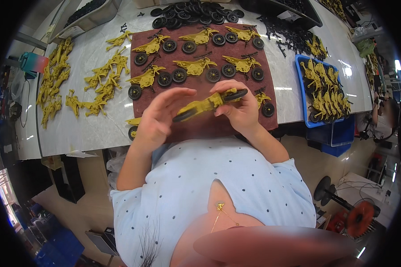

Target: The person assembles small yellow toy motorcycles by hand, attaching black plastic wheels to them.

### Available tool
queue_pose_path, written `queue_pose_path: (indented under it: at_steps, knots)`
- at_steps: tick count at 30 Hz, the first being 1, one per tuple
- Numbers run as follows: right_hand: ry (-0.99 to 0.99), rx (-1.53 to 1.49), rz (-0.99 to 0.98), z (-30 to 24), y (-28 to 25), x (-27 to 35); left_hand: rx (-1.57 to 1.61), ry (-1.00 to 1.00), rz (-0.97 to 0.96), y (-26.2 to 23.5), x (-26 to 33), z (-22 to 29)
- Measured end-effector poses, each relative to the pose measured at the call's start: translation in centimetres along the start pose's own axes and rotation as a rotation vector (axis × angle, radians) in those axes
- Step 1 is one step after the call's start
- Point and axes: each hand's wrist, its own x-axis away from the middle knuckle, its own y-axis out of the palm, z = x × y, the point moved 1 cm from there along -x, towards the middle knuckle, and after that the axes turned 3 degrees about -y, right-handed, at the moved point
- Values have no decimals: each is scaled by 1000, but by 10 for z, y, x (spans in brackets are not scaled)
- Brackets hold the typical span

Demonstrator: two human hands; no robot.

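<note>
Over the near part of the dark red mat, my right hand (pixel 238 107) grips a yellow toy motorcycle (pixel 205 106). The toy is tilted, with a black wheel at each end. Thumb and fingers of that hand close round the end by the right wheel. My left hand (pixel 158 116) is raised beside the left wheel, fingers stretched out and apart, holding nothing. Whether its fingertips touch the toy is hard to make out. Rows of similar yellow toy motorcycles (pixel 195 67) with black wheels lie on the mat (pixel 200 91) beyond my hands.
Loose yellow body parts (pixel 104 91) lie on the white table to the left. Black wheels (pixel 191 14) are heaped behind the mat, with small black parts (pixel 283 35) at the back right. On the right, a blue tray (pixel 301 95) holds several yellow toys. A fan (pixel 360 219) stands at lower right.
</note>
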Motion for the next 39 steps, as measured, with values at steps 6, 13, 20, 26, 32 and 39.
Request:
queue_pose_path:
  at_steps: [6,13,20,26,32,39]
  knots:
    - [-141,198,-75,0,2,2,-846,272,146,11,3,5]
    - [-208,214,-144,-2,2,6,-851,451,73,16,0,9]
    - [-284,261,-99,-10,12,7,-808,506,-7,13,0,8]
    - [-325,400,-104,-12,11,3,-811,375,44,14,-2,11]
    - [-428,568,-167,-13,9,2,-1054,511,64,22,-2,15]
    - [-424,609,-216,-23,14,1,-986,547,81,17,0,10]
